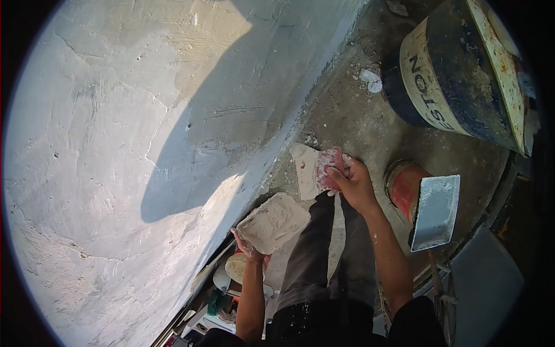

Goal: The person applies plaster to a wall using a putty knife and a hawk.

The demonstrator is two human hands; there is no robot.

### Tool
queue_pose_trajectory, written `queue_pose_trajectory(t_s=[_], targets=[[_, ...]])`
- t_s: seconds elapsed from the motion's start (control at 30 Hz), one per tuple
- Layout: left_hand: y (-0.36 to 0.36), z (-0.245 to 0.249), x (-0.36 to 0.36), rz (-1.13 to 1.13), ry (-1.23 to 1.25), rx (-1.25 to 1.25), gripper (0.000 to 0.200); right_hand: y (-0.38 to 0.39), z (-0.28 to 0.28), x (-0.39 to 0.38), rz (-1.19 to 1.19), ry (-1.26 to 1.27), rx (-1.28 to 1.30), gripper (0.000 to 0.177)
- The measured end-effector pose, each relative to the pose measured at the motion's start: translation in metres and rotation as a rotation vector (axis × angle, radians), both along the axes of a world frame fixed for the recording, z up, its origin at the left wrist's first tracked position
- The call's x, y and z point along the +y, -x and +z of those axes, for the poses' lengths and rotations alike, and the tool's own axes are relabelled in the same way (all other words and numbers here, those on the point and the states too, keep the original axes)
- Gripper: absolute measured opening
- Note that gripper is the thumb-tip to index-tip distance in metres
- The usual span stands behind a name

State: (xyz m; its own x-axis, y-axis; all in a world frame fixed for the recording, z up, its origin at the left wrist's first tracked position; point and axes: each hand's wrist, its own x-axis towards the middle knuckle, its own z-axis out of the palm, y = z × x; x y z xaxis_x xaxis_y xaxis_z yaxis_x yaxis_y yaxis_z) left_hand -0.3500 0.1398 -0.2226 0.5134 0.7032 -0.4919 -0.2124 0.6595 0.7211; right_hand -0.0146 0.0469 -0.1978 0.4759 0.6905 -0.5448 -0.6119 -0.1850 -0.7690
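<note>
My left hand (247,247) is closed on the edge of a shallow tray (288,238) heaped with pale wet plaster (274,218), held near the foot of the wall. My right hand (355,180) grips a red plastic spreader (330,166), thumb on its face. A thick layer of plaster (305,169) covers the spreader's far side. Tray and spreader are apart, both in front of my legs. The plastered wall (133,115), cracked and patchy, fills the left, with a large shadow across it.
A large dark drum (457,69) with a pale lettered band stands at upper right. Below it are a red bucket (407,185) and a whitish rectangular tray (436,211). More buckets and clutter (234,269) lie by my left arm. Debris dots the floor (347,104).
</note>
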Motion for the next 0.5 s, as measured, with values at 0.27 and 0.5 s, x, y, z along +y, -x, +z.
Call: queue_pose_trajectory(t_s=[0.27, 0.5], targets=[[0.14, 0.028, -0.01, 0.289, -0.132, 0.347, 0.075, 0.122, -0.073, 0.12, -0.085, 0.179, -0.612, 0.014], [0.128, 0.083, -0.005, 0.331, -0.024, 0.11, 0.07, 0.167, -0.031, 0.158, -0.007, -0.061, -0.756, 0.011]])
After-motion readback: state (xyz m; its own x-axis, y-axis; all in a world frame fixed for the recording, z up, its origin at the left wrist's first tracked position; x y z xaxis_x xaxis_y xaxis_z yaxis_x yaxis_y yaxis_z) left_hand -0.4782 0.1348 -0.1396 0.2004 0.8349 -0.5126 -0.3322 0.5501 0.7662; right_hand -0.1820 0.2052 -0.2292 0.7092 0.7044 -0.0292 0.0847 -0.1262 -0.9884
